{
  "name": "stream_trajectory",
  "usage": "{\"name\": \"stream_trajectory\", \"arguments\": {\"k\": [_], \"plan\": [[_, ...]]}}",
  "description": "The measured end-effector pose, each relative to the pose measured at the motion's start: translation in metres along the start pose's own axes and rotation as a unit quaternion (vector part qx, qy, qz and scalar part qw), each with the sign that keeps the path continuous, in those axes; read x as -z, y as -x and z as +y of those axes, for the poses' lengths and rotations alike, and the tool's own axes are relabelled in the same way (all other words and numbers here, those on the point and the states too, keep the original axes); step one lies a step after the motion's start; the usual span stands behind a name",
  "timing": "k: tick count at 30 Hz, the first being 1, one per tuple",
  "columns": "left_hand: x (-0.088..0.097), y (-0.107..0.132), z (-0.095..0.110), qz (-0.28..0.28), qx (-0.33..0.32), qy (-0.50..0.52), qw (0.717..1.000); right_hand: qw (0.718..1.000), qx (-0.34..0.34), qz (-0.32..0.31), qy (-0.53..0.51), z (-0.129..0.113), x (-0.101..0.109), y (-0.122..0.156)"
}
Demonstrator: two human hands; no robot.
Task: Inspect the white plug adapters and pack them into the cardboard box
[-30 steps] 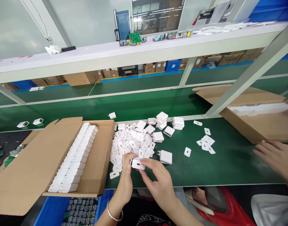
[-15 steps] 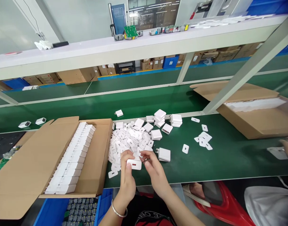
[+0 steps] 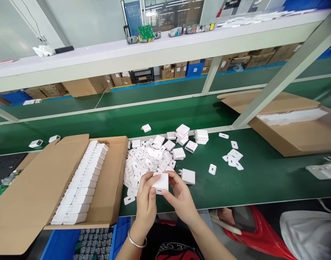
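My left hand (image 3: 145,201) and my right hand (image 3: 181,198) together grip one white charger body (image 3: 160,181) over the near edge of the green table (image 3: 263,180). Just beyond my fingers lies a heap of small white cover plates (image 3: 146,161). A single charger with prongs (image 3: 187,176) lies right of my right hand. More white chargers (image 3: 183,139) sit stacked behind the heap.
An open cardboard box (image 3: 27,195) at left holds a long row of white chargers (image 3: 82,184). Another cardboard box (image 3: 292,126) stands at right behind a slanted frame post (image 3: 279,79). Loose plates (image 3: 233,159) are scattered mid-table. A charger (image 3: 146,128) rides the conveyor belt (image 3: 100,122); another lies at the far right (image 3: 321,170).
I have turned the charger so a broad white face shows, both hands closing on it. The charger on the belt drifted right. A co-worker's hand at the right edge has gone from view.
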State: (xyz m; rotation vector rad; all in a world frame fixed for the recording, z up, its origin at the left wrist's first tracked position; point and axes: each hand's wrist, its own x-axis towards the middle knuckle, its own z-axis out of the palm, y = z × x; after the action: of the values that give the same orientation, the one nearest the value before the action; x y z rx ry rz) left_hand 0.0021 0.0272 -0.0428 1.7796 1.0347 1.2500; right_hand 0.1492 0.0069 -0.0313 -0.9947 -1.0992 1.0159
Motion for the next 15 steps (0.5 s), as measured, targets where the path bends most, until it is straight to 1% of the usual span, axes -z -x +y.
{"name": "stream_trajectory", "arguments": {"k": [3,6,9,11,15], "plan": [[-0.007,0.001,0.001,0.046,-0.026,0.003,0.999,0.999,-0.018,-0.005,-0.028,0.005,-0.005,0.002],[-0.017,0.005,0.004,0.087,-0.031,0.015,0.996,1.000,-0.019,0.004,-0.020,0.007,-0.008,0.002],[-0.022,0.007,0.007,0.087,-0.009,0.021,0.996,1.000,0.001,0.022,0.008,0.006,-0.008,0.001],[-0.022,0.007,0.006,0.089,-0.001,0.023,0.996,1.000,0.012,0.020,0.018,0.006,-0.008,0.000],[-0.017,0.005,0.003,0.110,-0.039,0.008,0.993,1.000,0.017,0.005,0.001,0.009,-0.010,0.002]]}}
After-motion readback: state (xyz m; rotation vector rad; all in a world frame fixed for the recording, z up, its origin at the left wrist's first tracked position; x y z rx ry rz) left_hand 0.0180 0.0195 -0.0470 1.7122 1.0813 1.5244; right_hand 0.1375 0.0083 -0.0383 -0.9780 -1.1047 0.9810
